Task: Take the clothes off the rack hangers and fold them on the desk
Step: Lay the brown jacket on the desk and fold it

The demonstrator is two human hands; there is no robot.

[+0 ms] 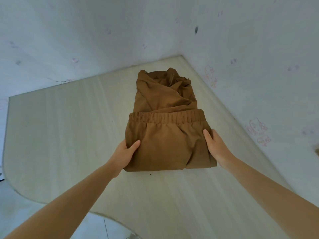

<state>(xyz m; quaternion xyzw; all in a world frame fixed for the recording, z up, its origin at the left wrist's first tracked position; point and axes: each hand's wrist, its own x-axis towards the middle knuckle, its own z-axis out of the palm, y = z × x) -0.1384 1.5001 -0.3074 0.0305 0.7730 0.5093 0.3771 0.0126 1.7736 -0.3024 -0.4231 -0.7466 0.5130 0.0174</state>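
Pale wood-grain desk (69, 135) in a cartoon-papered wall (259, 83) corner: we grip folded brown trousers (165, 145), left hand (123, 155) and right hand (216, 146) thumbs on top, fingers hidden beneath.

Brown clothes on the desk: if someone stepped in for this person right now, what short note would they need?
Left hand: grips the near left edge of the folded brown trousers, thumb on top.
Right hand: grips the right edge the same way.
The trousers overlap the near end of a folded brown jacket on the desk, by the wall corner.
Done: both pieces look folded.
Left: settle the trousers. The rack is out of view, so I cannot tell whether more clothes wait.
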